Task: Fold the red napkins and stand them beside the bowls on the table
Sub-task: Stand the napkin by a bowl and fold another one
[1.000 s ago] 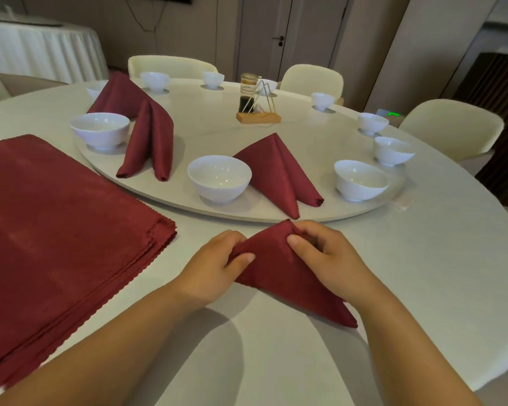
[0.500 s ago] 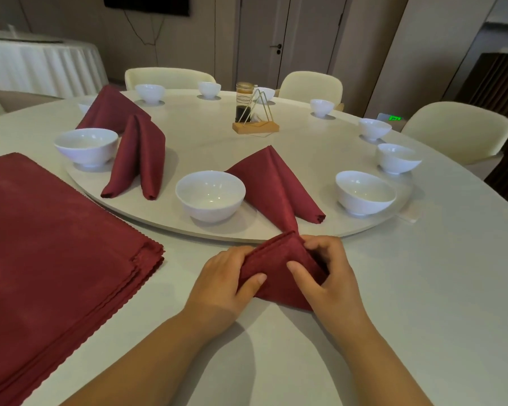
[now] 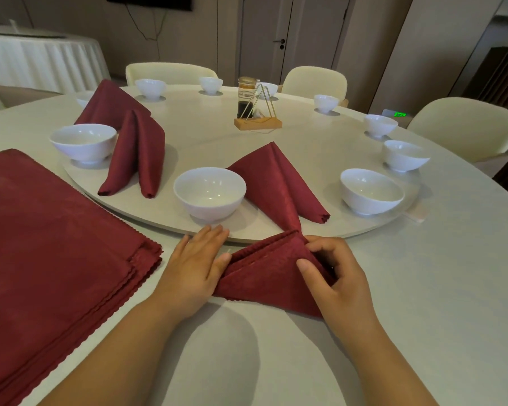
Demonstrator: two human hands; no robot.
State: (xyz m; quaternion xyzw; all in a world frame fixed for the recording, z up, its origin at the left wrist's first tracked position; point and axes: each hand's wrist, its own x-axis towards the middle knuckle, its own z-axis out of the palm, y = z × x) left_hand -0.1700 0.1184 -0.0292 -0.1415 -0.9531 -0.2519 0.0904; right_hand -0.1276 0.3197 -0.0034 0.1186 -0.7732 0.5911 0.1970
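Note:
A folded red napkin [image 3: 264, 273] lies on the table just in front of the turntable [image 3: 276, 159]. My left hand [image 3: 194, 268] rests beside its left edge with straight fingers, the thumb touching the cloth. My right hand [image 3: 332, 276] pinches the napkin's right fold between thumb and curled fingers. Two folded napkins stand on the turntable: one [image 3: 279, 186] right of the near bowl [image 3: 210, 193], another [image 3: 138, 153] right of the left bowl [image 3: 84, 142]. A third red napkin [image 3: 106, 104] stands behind that. The bowl at the right [image 3: 370, 190] has no napkin beside it.
A stack of flat red napkins [image 3: 47, 253] covers the table at my left. More white bowls [image 3: 405, 155] ring the turntable's far rim. A wooden stand with a jar [image 3: 255, 112] sits at its middle. Cream chairs [image 3: 464, 127] surround the table.
The napkin has been folded in from a wide triangle to a smaller, thicker one. My left hand has let go and now lies flat beside it; my right hand still holds the fold.

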